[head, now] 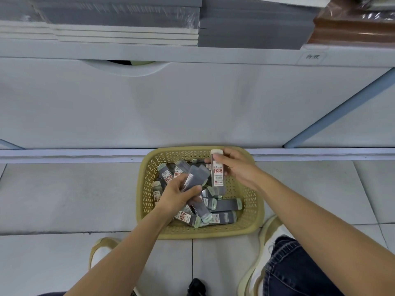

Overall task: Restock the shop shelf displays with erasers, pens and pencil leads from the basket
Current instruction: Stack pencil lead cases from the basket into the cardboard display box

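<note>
Head view: on the floor [64, 199] sits one yellow basket [257, 214], close so both hands can dig in. The left hand [179, 194] curls its fingers [193, 189] round a small bunch of lead boxes [195, 176], maybe three, I think to carry more in one go, and about ten more lie mixed up in the basket. Just past it, the right hand [237, 167] pinches one lead box [218, 174] upright, label showing, likely to read it, well below the shelf [149, 51].
</note>
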Action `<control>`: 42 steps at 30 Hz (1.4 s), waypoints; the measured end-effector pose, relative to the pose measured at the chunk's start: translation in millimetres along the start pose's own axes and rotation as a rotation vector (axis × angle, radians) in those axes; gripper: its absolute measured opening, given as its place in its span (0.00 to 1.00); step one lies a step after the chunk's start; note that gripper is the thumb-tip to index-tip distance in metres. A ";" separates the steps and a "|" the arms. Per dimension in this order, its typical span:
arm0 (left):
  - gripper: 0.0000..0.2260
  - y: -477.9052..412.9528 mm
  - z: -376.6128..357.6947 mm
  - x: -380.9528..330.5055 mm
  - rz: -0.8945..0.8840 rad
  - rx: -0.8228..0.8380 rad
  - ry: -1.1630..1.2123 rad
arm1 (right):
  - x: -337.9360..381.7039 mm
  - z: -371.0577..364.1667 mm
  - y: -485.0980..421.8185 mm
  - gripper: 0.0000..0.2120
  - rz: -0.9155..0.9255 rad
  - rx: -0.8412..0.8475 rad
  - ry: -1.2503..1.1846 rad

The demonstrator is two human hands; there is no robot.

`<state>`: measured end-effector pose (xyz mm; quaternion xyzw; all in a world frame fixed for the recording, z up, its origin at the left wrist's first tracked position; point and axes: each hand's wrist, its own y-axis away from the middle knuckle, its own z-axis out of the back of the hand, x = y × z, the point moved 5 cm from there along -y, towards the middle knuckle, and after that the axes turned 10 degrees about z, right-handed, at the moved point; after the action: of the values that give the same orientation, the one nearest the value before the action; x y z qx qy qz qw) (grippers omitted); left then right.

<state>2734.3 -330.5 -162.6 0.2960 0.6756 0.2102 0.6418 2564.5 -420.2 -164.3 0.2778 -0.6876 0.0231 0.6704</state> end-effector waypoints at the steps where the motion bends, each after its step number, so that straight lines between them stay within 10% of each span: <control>1: 0.07 0.1 -2.0 -0.2 0.007 0.025 -0.030 | -0.2 -4.6 1.2 0.11 0.001 0.044 0.019; 8: 0.11 2.6 0.9 5.3 0.071 0.089 -0.163 | -11.6 -23.5 10.7 0.13 -0.049 0.313 0.316; 15: 0.10 0.2 7.7 9.9 0.147 -0.041 0.064 | -15.2 -10.9 8.0 0.07 0.025 0.002 0.299; 26: 0.14 -4.6 8.1 21.5 0.121 -0.081 0.028 | -30.2 -42.8 5.1 0.12 -0.025 -0.040 0.016; 34: 0.05 -6.4 35.2 42.6 0.220 -0.237 0.153 | -87.4 -56.5 24.0 0.42 -0.187 0.116 1.072; 42: 0.03 -10.6 34.6 49.3 0.238 -0.260 0.145 | -86.3 -43.8 21.5 0.19 -0.163 0.092 0.634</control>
<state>2767.2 -308.6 -209.3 0.2725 0.6473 0.3908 0.5950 2590.9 -354.1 -233.2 0.3410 -0.4182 0.0859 0.8375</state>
